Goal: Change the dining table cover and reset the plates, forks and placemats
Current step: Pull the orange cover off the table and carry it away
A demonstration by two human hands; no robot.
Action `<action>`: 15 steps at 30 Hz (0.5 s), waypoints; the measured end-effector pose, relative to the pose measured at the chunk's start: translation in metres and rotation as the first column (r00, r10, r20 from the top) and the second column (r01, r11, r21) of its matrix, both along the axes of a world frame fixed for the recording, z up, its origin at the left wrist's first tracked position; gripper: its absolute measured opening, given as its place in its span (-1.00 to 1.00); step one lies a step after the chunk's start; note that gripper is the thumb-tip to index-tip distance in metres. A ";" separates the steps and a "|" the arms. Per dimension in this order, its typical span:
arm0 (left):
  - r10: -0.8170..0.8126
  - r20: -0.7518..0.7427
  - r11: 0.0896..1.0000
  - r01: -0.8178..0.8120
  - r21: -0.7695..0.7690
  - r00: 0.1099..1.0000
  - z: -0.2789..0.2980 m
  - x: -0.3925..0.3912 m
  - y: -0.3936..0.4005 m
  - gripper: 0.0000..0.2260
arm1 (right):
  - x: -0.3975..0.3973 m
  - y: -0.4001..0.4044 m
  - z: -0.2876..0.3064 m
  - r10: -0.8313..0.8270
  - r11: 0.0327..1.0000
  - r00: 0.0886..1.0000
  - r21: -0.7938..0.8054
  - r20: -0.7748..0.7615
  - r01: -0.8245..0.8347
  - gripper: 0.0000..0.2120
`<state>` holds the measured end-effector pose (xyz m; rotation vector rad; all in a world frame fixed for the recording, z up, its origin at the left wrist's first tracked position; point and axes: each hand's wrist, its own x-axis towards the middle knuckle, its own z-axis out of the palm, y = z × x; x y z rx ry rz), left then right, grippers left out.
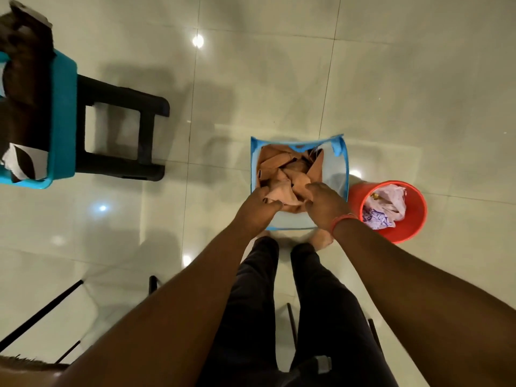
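A crumpled orange-brown table cover (282,169) fills a square laundry basket with a blue rim (346,174), which stands on the tiled floor in front of my feet. My left hand (258,205) grips a fold of the cover at the basket's near left side. Over the near right part of the cloth, my right hand (324,202), with an orange band on the wrist, presses down with curled fingers. No plates, forks or placemats are in view.
A red bucket (416,216) holding pale crumpled cloth stands just right of the basket. At the left, a black stool (120,135) carries a teal tub (62,121) with dark brown and white fabric. Thin black chair legs (42,311) show at the lower left.
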<state>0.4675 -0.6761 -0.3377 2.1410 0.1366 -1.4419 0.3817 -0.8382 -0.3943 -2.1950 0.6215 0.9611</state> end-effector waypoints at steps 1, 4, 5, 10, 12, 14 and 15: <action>-0.007 -0.005 1.000 0.007 0.003 1.000 0.003 -0.001 0.000 -0.49 | 0.001 0.002 0.006 -0.006 1.000 1.000 -0.003 -0.017 0.006 -0.58; -0.055 0.028 0.997 0.056 -0.048 0.998 0.017 -0.003 -0.003 -0.55 | 0.002 0.010 0.025 -0.020 1.000 1.000 0.017 -0.020 0.020 -0.57; -0.082 0.041 0.995 0.085 -0.058 0.996 0.026 -0.004 -0.005 -0.55 | 0.003 0.013 0.033 -0.010 1.000 1.000 0.014 -0.019 0.011 -0.57; -0.213 0.167 0.975 0.221 -0.036 0.963 0.054 -0.003 0.003 -0.59 | 0.013 0.028 0.069 0.002 0.999 0.999 0.035 0.041 -0.003 -0.54; -0.262 0.212 0.963 0.270 -0.010 0.942 0.073 0.006 0.008 -0.49 | 0.021 0.032 0.083 0.041 0.998 0.994 0.035 0.097 -0.045 -0.50; -0.318 0.294 0.948 0.309 0.075 0.902 0.099 0.019 0.023 -0.40 | 0.035 0.039 0.105 0.120 0.992 0.986 0.022 0.116 -0.123 -0.49; -0.335 0.336 0.942 0.307 0.136 0.880 0.119 0.028 0.038 -0.37 | 0.047 0.046 0.121 0.173 0.985 0.974 -0.020 0.143 -0.172 -0.50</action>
